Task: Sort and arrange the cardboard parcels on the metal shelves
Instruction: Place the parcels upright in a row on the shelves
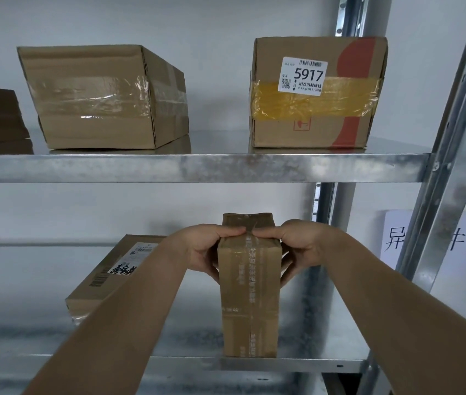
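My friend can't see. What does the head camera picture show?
Two hands, left and right, grip a tall taped parcel standing on the lower metal shelf. A flat labelled box lies left of it; two boxes sit above.

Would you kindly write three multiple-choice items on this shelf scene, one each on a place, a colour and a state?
1. Where does the parcel numbered 5917 sit?
A. upper shelf, right
B. lower shelf, left
C. on the floor

2. What colour is the tape on that parcel?
A. blue
B. yellow
C. black

3. How is the narrow parcel on the lower shelf held?
A. by the left hand alone
B. by neither hand
C. by both hands

Key: 1 A, it stands at the right end of the upper shelf. 2 B, a yellow band wraps its front. 3 C, the left hand and right hand grip its sides, thumbs on top.
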